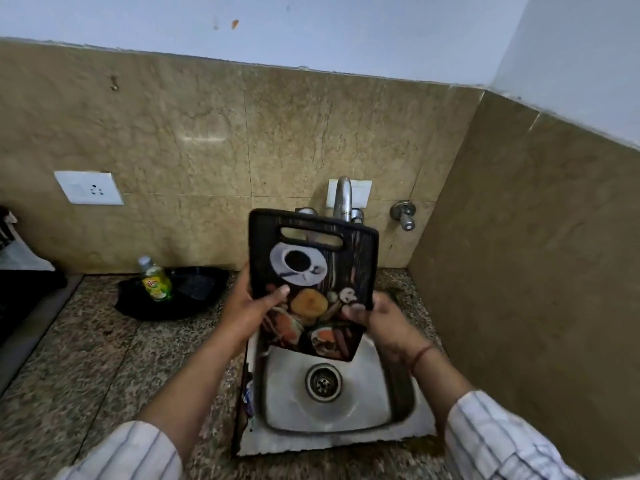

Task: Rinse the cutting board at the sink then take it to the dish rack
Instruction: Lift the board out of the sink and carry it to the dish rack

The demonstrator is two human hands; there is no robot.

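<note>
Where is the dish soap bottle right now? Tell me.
In the head view, the dish soap bottle stands left of the sink, on a black tray on the countertop against the back wall.

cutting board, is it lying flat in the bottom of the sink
No, the cutting board is held up over the sink by the left hand and right hand, tilted toward the tap.
</note>
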